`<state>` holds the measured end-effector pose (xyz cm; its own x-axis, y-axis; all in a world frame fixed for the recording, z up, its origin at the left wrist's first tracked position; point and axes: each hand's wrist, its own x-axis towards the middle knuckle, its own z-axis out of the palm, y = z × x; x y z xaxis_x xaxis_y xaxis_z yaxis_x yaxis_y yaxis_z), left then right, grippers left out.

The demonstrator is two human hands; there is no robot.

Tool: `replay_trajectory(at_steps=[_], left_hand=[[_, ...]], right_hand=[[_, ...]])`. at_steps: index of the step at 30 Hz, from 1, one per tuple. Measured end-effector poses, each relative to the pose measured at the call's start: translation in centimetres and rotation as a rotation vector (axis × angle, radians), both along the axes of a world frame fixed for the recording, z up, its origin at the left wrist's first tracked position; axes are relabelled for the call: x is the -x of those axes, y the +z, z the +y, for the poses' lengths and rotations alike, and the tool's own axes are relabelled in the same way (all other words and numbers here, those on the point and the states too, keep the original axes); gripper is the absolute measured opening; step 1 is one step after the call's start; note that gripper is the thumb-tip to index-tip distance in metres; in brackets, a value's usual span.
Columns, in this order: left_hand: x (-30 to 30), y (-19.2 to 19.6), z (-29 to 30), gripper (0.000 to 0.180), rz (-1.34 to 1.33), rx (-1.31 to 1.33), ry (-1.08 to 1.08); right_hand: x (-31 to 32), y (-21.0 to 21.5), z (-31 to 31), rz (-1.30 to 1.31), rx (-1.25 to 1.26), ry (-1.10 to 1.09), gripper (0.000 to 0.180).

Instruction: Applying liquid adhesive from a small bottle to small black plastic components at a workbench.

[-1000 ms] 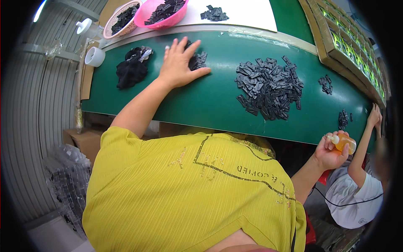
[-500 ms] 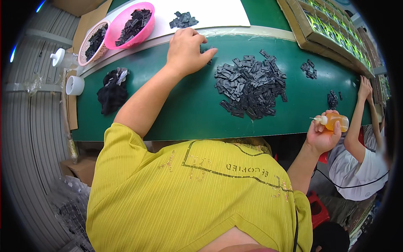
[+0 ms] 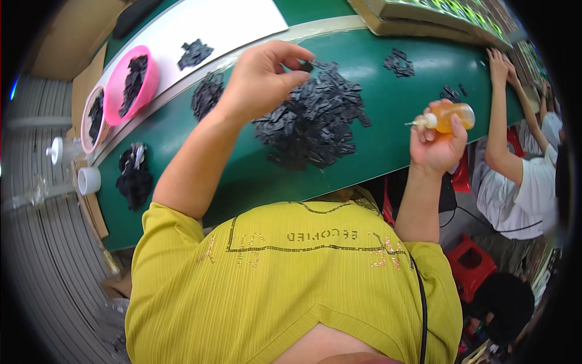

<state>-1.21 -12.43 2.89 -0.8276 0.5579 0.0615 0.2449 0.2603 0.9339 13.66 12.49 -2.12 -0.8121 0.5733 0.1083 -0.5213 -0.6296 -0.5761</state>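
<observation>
The left hand (image 3: 264,79) is raised over the green worktop (image 3: 254,176), its fingers curled in and its thumb and forefinger pinched on one small black piece (image 3: 307,66), which sits at the far edge of the big pile of black pieces (image 3: 315,118) spread on the worktop just beneath it. The right hand (image 3: 438,141) is held off the near edge of the worktop, closed around a small orange squeeze bottle (image 3: 451,116) whose white nozzle points left toward the pile. A smaller heap of black pieces (image 3: 207,94) lies beside the left wrist, and a dark bundle (image 3: 134,177) rests farther left near a white cup (image 3: 89,180). A pink bowl (image 3: 130,85) holding black pieces stands at the far left. Another person's arm (image 3: 500,115) reaches onto the worktop at the right.
</observation>
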Motion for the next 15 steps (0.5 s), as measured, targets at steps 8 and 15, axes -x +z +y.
replay_trajectory(at_steps=[8,15], left_hand=[[-2.1,-2.4,8.7,0.014,-0.614,-0.25,-0.27],[-2.9,-4.6,10.3,0.02,-0.594,-0.211,-0.248]], right_hand=[[1.5,-0.3,1.3,-0.01,0.035,-0.093,0.026],[2.4,-0.8,0.8,-0.068,-0.177,-0.3,0.025]])
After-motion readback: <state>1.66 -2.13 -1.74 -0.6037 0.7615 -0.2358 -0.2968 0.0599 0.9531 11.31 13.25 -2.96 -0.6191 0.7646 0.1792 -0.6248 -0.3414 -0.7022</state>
